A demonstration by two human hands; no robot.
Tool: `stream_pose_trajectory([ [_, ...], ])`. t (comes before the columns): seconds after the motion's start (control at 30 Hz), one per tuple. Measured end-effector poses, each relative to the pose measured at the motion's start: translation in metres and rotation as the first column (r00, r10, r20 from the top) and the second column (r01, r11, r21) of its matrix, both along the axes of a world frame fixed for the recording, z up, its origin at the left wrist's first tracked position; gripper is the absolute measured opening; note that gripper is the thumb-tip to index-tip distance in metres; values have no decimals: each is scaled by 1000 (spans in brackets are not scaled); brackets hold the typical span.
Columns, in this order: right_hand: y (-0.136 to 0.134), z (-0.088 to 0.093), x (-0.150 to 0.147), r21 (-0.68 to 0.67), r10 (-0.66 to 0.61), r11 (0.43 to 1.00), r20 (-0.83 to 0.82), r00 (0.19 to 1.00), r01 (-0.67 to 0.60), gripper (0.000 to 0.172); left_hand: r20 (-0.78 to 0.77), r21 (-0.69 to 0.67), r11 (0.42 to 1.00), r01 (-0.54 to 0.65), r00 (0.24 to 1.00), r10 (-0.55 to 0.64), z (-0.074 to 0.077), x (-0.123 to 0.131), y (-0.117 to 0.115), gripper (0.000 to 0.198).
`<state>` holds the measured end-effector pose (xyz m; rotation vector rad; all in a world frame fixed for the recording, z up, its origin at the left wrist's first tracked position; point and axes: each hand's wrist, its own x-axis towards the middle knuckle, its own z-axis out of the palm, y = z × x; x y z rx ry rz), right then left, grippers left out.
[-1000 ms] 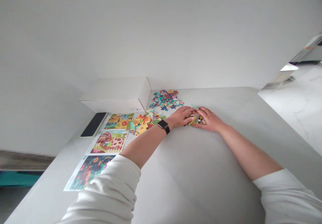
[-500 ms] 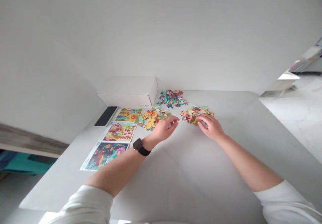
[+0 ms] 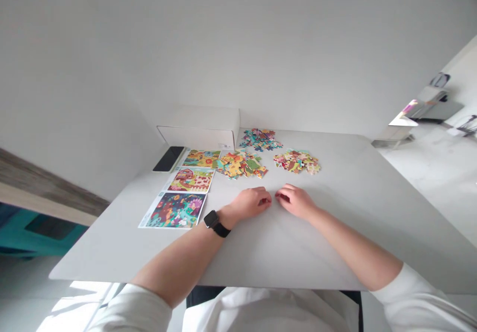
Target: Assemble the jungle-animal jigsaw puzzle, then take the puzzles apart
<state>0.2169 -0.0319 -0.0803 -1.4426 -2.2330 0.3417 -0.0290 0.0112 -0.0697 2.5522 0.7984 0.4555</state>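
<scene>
My left hand (image 3: 253, 203), with a black watch on the wrist, rests over the middle of the table, its fingers curled closed. Close to its right is my right hand (image 3: 294, 201), fingers also bent together. Whatever either might hold is too small to make out. Beyond them lie three heaps of jigsaw pieces: a yellow and green heap (image 3: 240, 165), a red and green heap (image 3: 297, 161), and a blue and purple heap (image 3: 261, 139) farther back. Neither hand touches a heap.
Three picture sheets lie at the left: a yellow one (image 3: 201, 158), a farm one (image 3: 191, 180) and a dark one (image 3: 176, 210). A black phone (image 3: 169, 159) is beside them. Behind stands a white box (image 3: 197, 128) on the white table (image 3: 372, 198).
Both hands have drawn back toward me from the heaps and come closer together. Their fingers are more curled. The camera view has shifted, showing the table's front edge.
</scene>
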Motion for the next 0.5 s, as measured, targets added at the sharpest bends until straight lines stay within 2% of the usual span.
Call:
stream_pose_trajectory([
  [0.27,1,1,1,-7,21,1000,56,998,-21,12,66,-41,999,29,997,-27,0,-3,6,17],
  [0.4,2,1,4,18,50,999,6,999,-50,12,104,-62,998,-7,994,13,0,-1,5,17],
  [0.5,9,4,18,97,44,995,-76,996,-37,15,172,-22,998,-54,983,57,2,4,9,16],
])
